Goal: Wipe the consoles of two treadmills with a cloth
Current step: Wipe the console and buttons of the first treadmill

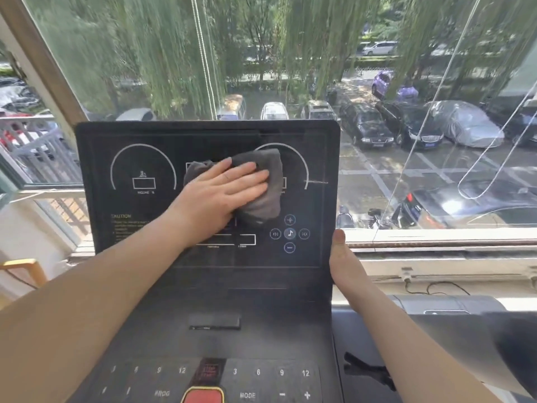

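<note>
Across the console [315, 205] screen, my left hand [223, 193] presses the cloth [268, 184], fingers straight to spread pressure; my right hand [345, 266] keeps a grip on its edge for steadiness.

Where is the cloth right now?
In the head view, the grey cloth lies on the console, centre-right, pressed under the left hand, just above the music buttons.

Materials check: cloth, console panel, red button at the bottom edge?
Cloth: soft grey fabric, maybe microfibre, matte; it bunches and folds.
Console panel: black plastic, possibly with a smooth overlay, satin; flat, with printed white graphics and a faint sheen.
Red button: likely moulded plastic with a yellow rim; too blurred to judge the finish.
</note>
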